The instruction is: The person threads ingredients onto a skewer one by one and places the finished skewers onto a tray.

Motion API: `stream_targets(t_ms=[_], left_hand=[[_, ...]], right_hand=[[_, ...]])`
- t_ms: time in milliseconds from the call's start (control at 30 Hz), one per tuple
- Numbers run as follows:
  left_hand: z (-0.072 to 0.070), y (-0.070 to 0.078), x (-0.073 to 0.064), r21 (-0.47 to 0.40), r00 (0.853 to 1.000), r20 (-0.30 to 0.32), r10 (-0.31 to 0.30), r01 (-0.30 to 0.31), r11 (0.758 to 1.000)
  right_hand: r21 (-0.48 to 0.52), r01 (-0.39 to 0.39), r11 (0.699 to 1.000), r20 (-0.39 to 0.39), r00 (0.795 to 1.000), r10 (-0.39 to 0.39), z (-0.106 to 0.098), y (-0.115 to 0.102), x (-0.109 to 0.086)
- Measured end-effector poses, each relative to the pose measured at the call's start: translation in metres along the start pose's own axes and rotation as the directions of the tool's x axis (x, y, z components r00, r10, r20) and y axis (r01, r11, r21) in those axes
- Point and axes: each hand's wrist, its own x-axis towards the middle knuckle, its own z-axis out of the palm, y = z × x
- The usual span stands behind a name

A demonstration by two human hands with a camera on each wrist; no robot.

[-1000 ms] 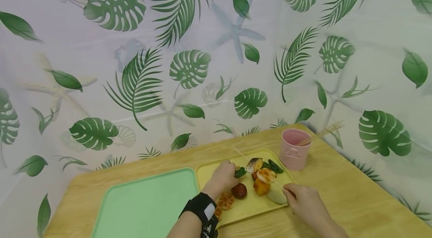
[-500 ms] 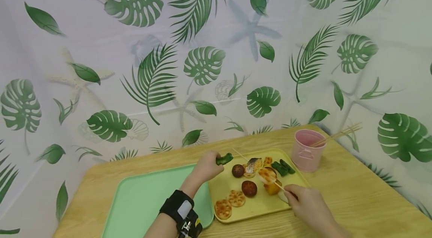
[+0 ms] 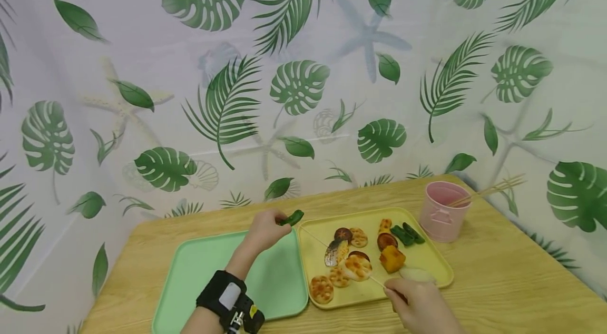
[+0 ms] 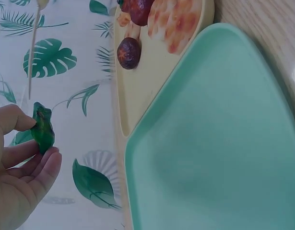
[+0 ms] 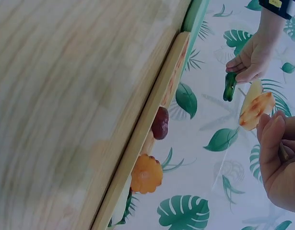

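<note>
My left hand [image 3: 264,229] pinches a small green pepper [image 3: 292,217] between thumb and fingers, raised near the back corners where the two trays meet. A thin skewer [image 3: 314,236] is held by its lower end in my right hand [image 3: 421,302], above the front edge of the yellow tray [image 3: 444,273]. Threaded on it are a browned pale slice [image 3: 359,267] and a fish piece with dark skin [image 3: 335,253]. The skewer's bare tip points toward the pepper, with a gap between them in the left wrist view. The right wrist view shows the pepper [image 5: 230,86] beyond the slice [image 5: 257,111].
On the yellow tray lie mushrooms [image 3: 343,235], browned round slices [image 3: 321,290], an orange chunk [image 3: 392,259], two green peppers [image 3: 408,234] and a pale piece [image 3: 417,274]. A green tray [image 3: 280,292] sits to its left. Behind right stands a pink bucket [image 3: 443,218] with skewers.
My left hand has lifted the green pepper off the yellow tray and carried it left. My right hand has brought the loaded skewer leftward across the tray. The head view has turned slightly left.
</note>
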Motion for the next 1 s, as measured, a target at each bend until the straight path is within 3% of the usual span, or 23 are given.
stream_targets(t_ms=[333,1000], left_hand=[[-0.0029,0.0001,-0.0035,-0.031,1.0,0.002,0.004,-0.003,1.0],[0.0027,0.0014,-0.0051,-0.049,1.0,-0.018,-0.004,0.003,0.999]], right_hand=[[-0.018,-0.078,0.997,0.06,0.995,0.079,0.004,-0.0092,0.0055],[0.01,-0.106,0.994,0.077,0.992,0.105,0.0061,-0.0057,0.0017]])
